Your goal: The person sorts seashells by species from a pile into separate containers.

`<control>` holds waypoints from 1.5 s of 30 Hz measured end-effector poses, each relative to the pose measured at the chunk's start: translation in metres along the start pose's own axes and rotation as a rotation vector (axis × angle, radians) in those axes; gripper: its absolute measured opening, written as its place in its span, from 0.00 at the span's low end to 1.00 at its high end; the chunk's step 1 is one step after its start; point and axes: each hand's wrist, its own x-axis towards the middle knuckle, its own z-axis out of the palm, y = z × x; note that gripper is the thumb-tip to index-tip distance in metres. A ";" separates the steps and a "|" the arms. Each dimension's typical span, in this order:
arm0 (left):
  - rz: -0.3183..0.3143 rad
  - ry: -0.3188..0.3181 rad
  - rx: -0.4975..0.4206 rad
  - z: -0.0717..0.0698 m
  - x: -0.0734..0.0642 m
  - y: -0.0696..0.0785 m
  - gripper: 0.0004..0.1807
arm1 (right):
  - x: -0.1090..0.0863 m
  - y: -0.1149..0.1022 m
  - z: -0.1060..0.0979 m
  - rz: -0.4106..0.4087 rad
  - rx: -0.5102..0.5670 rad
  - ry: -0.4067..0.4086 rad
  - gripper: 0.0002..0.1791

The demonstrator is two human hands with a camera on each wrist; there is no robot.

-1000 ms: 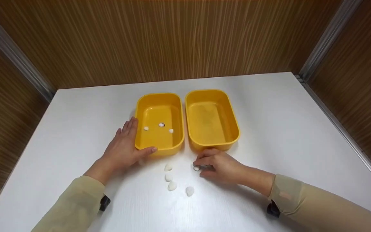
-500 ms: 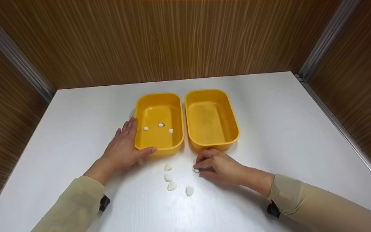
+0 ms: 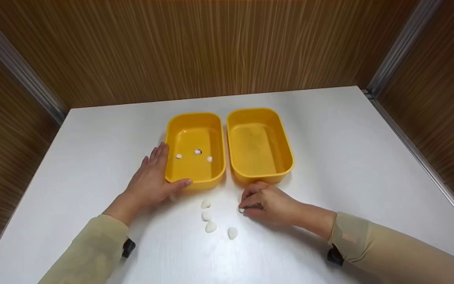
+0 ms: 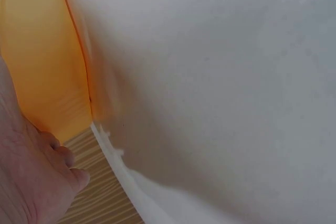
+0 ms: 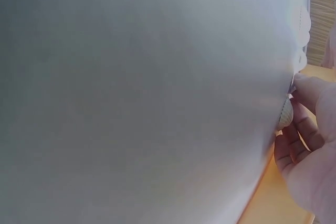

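Note:
In the head view my left hand (image 3: 150, 179) lies against the left yellow bin (image 3: 195, 183), straight fingers along its left side and thumb over its front corner. Three small white seashells sit inside that bin, one of them a shell with a dark spot (image 3: 198, 152). My right hand (image 3: 270, 204) is down at the table before the right yellow bin (image 3: 260, 176), thumb and fingertips pinching a small seashell (image 3: 241, 210), mostly covered. The right wrist view shows a ribbed seashell (image 5: 286, 115) beside the curled fingers; from the head that one is hidden under the hand.
Several white seashells lie between the hands, among them an upper one (image 3: 206, 204), a lower one (image 3: 211, 227) and one farther right (image 3: 232, 233). The bins stand side by side on the white table (image 3: 341, 157). Wood-grain panels (image 3: 219, 47) rise behind and at both sides.
My right thumb and fingertips have drawn together on the small shell, which has shifted slightly toward me and is more covered. The left hand and both bins keep their places.

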 end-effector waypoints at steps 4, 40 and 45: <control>-0.005 0.001 -0.006 0.000 0.000 0.000 0.71 | 0.001 0.000 0.000 -0.021 -0.001 -0.001 0.06; -0.002 -0.009 -0.002 0.000 0.000 0.000 0.75 | 0.013 -0.006 -0.002 -0.057 -0.036 -0.026 0.08; -0.006 -0.010 -0.004 -0.001 0.000 0.000 0.74 | 0.014 -0.007 -0.002 -0.027 -0.030 -0.053 0.08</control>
